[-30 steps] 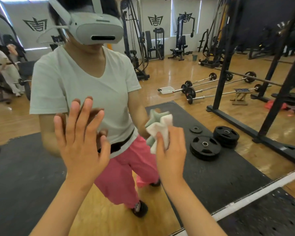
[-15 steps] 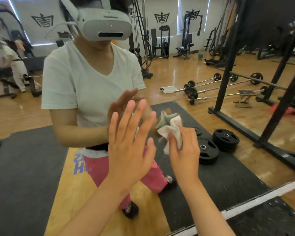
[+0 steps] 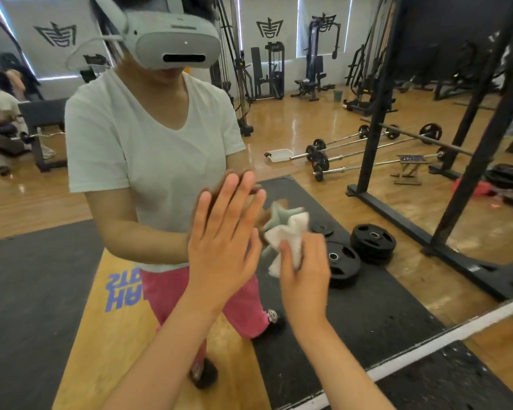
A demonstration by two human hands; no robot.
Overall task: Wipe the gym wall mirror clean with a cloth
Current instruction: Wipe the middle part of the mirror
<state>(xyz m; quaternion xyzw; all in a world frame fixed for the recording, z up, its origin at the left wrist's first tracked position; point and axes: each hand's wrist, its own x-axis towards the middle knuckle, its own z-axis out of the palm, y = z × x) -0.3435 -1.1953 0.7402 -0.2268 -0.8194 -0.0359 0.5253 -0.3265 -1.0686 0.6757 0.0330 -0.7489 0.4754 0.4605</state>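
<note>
Mirror (image 3: 323, 93): facing both hands, dead ahead.
Right hand (image 3: 304, 279): gripping the cloth (image 3: 285, 232), pressing it against the glass.
Left hand (image 3: 222, 247): lying flat and open, empty, just beside.

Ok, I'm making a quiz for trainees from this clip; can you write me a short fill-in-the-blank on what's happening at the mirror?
1. The right hand grips a crumpled cloth coloured ____.
2. The left hand, fingers straight, holds ____.
3. In the mirror, weight plates lie on a ____ mat.
Missing words: white; nothing; black.
</note>
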